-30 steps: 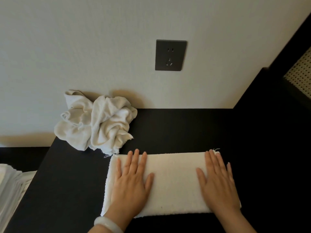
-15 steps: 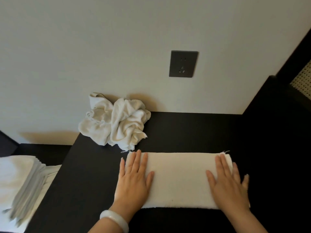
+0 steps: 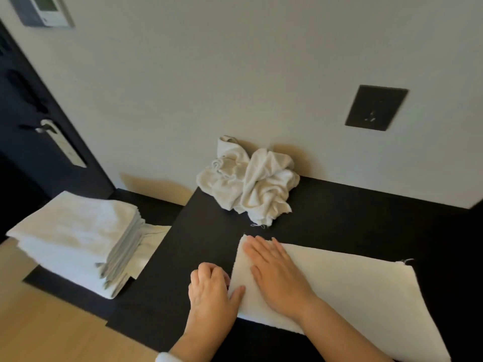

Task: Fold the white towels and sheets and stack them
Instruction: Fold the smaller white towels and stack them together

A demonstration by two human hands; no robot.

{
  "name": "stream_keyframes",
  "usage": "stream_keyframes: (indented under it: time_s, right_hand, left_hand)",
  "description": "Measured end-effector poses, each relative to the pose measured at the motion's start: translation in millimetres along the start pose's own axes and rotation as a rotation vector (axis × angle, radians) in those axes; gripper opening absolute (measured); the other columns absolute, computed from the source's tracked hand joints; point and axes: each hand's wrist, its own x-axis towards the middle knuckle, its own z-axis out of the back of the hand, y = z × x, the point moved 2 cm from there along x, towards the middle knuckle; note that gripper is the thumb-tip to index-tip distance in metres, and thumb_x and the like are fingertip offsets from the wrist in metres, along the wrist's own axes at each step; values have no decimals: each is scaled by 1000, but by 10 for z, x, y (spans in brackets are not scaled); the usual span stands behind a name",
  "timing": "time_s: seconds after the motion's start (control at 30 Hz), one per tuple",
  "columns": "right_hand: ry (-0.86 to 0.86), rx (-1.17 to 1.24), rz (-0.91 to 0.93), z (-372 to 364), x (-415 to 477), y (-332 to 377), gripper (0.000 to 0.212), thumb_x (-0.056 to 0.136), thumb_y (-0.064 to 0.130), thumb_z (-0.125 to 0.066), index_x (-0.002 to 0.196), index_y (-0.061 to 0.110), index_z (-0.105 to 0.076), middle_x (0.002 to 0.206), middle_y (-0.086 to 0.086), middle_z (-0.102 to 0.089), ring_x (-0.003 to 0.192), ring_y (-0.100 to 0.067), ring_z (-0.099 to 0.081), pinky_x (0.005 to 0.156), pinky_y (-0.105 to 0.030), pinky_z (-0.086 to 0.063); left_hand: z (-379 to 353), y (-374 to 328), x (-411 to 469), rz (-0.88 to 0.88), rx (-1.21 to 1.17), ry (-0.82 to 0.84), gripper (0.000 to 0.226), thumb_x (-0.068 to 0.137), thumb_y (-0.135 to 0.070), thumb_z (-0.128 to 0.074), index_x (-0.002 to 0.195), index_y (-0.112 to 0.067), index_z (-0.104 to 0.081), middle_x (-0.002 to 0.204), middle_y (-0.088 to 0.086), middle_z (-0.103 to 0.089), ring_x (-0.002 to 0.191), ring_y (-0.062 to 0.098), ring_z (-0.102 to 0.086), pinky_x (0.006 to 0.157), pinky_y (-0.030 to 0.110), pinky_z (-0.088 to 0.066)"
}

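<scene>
Your right hand (image 3: 277,278) has come across from the right end of the folded towel (image 3: 339,288) to its left end, and your left hand (image 3: 211,291) has slid off the top to the towel's left edge. Your head has turned left too, so the stack (image 3: 75,239) now shows in full.

Your left grip is closed on the towel: fingers curled against the left edge, thumb lying on top of the cloth, pinching it. Your right hand holds nothing; it lies flat on the towel, fingers straight and pointing to the far left corner, just beside your left thumb. So the towel reaches away to the right of both hands, flat on the black desk (image 3: 366,218), near the front edge.

By count: one folded towel under your hands; one crumpled heap (image 3: 251,186) of white cloth at the back of the desk, touching the wall, pieces too tangled to number; one stack of folded white towels on the lower surface to the left, many layers, too fine to count; one dark wall socket (image 3: 376,107) above the desk
</scene>
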Motion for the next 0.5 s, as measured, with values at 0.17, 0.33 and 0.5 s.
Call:
stream_keyframes:
  time_s: [0.17,0.33,0.5]
  right_hand:
    - [41,-91,-25,-86,8,-41,62,92,62,4,149,45,20,162,17,17,150,-9,15,121,-47,12]
    - [56,-116,-36,-66,5,-8,65,89,67,7,150,47,18,164,14,13,152,-15,10,121,-53,7]
    - [41,-115,-46,-64,20,-28,65,91,66,9,152,46,11,165,13,5,152,-13,5,122,-48,5]
  left_hand:
    - [90,103,-114,58,-236,142,13,86,-46,-68,86,-37,-59,108,-21,-36,105,1,-33,88,19,-30]
    - [124,117,-174,69,-253,237,11,88,-52,-64,89,-41,-62,106,-18,-38,104,4,-35,85,21,-33]
    - [152,298,-207,47,-140,243,11,91,-52,-59,82,-45,-58,105,-21,-35,106,5,-33,90,21,-33]
